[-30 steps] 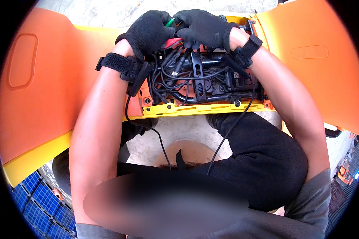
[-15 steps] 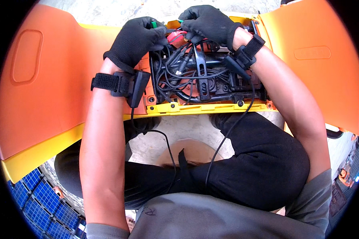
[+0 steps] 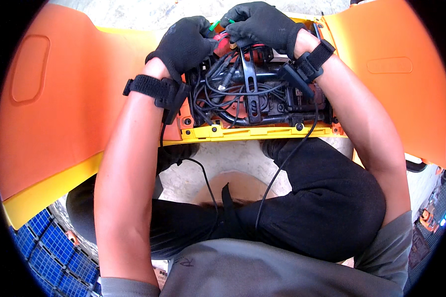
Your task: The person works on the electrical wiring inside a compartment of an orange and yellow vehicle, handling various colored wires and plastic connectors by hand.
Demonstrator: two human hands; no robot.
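Observation:
Both hands wear black knit gloves and work at the far side of an open compartment full of wiring. My left hand (image 3: 186, 43) is closed in a pinch on a small green connector (image 3: 214, 25), whose tip sticks out past the fingers. Just to its right, my right hand (image 3: 262, 28) pinches another small green connector (image 3: 231, 21), mostly covered by the fingertips. The two green pieces are close together but apart. Beneath the fingers are a red part (image 3: 223, 45) and black cables (image 3: 213, 94), which loop loosely over a black metal bracket (image 3: 250, 79).
Large orange panels (image 3: 74, 89) flank the compartment on both sides, and a yellow edge strip (image 3: 252, 132) runs along its near side. Thin black cords (image 3: 271, 190) hang from the wrist-strapped devices. Blue slatted plastic (image 3: 59, 242) lies at lower left.
My left hand has moved up and to the right, bringing its green connector nearer the other one. My right hand has shifted slightly up and to the right.

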